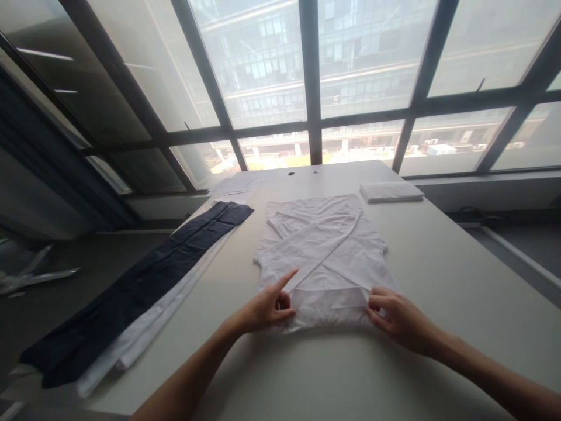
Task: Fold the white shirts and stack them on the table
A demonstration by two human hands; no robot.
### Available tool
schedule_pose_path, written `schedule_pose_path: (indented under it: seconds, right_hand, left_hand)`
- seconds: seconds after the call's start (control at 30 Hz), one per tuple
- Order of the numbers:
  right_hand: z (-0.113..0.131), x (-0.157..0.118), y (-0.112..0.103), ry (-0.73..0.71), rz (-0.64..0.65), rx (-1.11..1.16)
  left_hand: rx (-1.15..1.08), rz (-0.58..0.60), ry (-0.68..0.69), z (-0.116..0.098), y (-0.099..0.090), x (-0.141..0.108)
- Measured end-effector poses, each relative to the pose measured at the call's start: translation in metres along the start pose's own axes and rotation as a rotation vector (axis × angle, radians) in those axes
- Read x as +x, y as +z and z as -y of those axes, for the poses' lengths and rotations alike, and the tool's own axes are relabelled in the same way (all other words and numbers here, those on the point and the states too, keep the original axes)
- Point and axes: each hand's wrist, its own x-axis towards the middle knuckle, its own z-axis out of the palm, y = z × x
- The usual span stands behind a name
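Note:
A white long-sleeved shirt [313, 248] lies spread on the table, its sleeves crossed over the body. The edge nearest me is turned up into a flat band [328, 307]. At the left end of this band is my left hand [267, 304], index finger stretched out over the cloth, thumb and curled fingers closed at the band's edge. My right hand [394, 316] pinches the band's right end between thumb and fingers. Some of the cloth at both fingertips is hidden.
Dark navy trousers [144, 286] lie lengthwise along the white table's [460, 292] left side, over white garments [144, 339]. A folded white cloth [390, 192] rests at the back right. Paper sheets [239, 184] lie at the back left. Large windows [359, 64] stand behind.

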Motion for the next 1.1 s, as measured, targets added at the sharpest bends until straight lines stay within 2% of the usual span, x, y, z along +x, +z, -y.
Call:
schedule_pose_path:
  seconds: [0.07, 0.13, 0.23, 0.3, 0.4, 0.5, 0.57, 0.67, 0.8, 1.1]
  right_hand:
    - [-0.001, -0.002, 0.005, 0.031, -0.014, -0.09]
    - [-0.001, -0.004, 0.007, 0.047, -0.06, -0.185]
    - [0.004, -0.003, 0.005, 0.019, -0.178, -0.262]
    - [0.013, 0.001, 0.004, -0.084, -0.222, -0.232]
    - [0.029, 0.01, 0.012, -0.277, -0.168, -0.198]
    - [0.036, 0.015, 0.031, -0.351, -0.068, -0.229]
    - [0.034, 0.015, 0.043, -0.346, -0.003, -0.227]
    - [0.025, 0.011, 0.05, -0.318, 0.09, -0.205]
    - [0.017, 0.005, 0.043, -0.297, 0.163, -0.194]
    - [-0.007, -0.026, 0.024, -0.197, 0.16, -0.265]
  left_hand:
    - [0.039, 0.002, -0.016, 0.001, 0.0, 0.0]
    - [0.131, -0.06, 0.015, 0.0, 0.001, 0.0]
    - [0.292, -0.283, 0.197, -0.01, 0.009, 0.002]
    - [0.407, -0.327, 0.366, -0.019, 0.019, 0.005]
    - [0.596, -0.15, 0.5, -0.028, 0.036, 0.01]
    - [0.724, 0.028, 0.485, -0.023, 0.05, 0.014]
    - [0.755, 0.085, 0.459, -0.017, 0.054, 0.015]
    - [0.762, 0.11, 0.432, -0.01, 0.055, 0.015]
    - [0.747, 0.095, 0.444, -0.009, 0.053, 0.014]
    - [0.719, 0.123, 0.41, -0.01, 0.051, 0.014]
